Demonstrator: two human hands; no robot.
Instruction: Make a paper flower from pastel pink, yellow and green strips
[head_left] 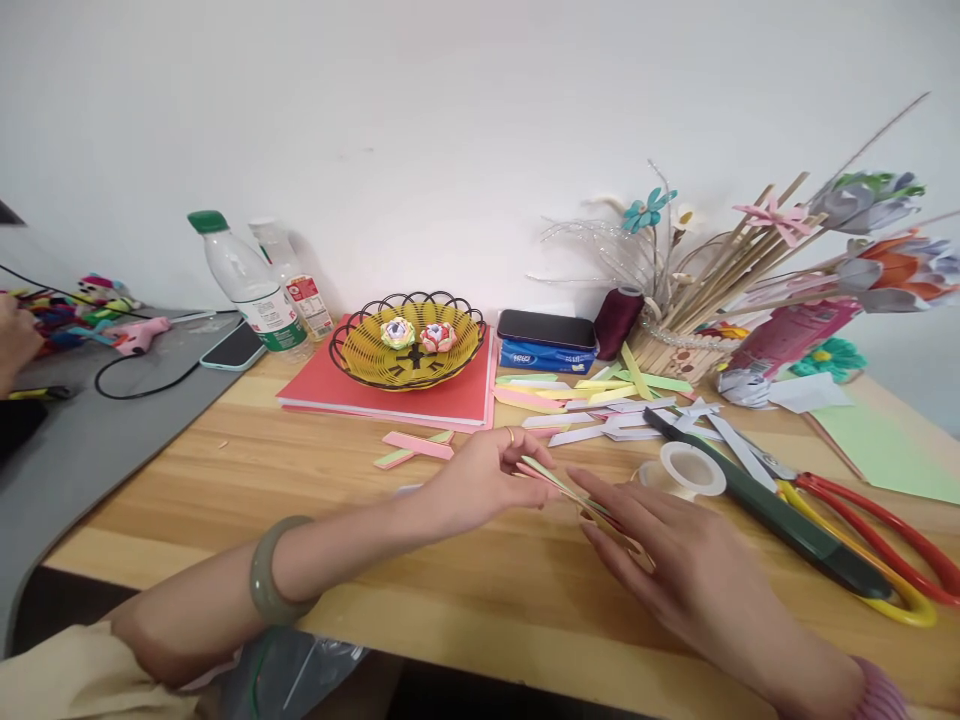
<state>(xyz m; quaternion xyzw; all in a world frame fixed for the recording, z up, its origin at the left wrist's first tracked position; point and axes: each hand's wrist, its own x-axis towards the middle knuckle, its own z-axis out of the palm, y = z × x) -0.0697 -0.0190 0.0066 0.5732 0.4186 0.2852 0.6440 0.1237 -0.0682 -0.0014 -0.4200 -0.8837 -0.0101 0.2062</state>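
Between my two hands, above the table, are several thin paper strips (541, 470) in green and pink, seen nearly edge-on. My left hand (491, 475) pinches their left end between thumb and fingers. The fingers of my right hand (667, 540) close around the other end, partly hiding it. Two crossed paper strips, pink (420, 446) and green (396, 460), lie on the table just beyond my left wrist. A spool of clear thread (686, 470) stands right behind my right hand. Further back spreads a loose pile of cut paper strips (600, 400) in white, yellow, pink and green.
At right lie a dark green cutter-like tool (780, 510) and scissors (885, 520) with red and yellow handles. A yellow woven basket (352, 340) holding two paper flowers rests on red paper (315, 385). Bottles (259, 290) stand behind; another person's hand (16, 340) shows far left.
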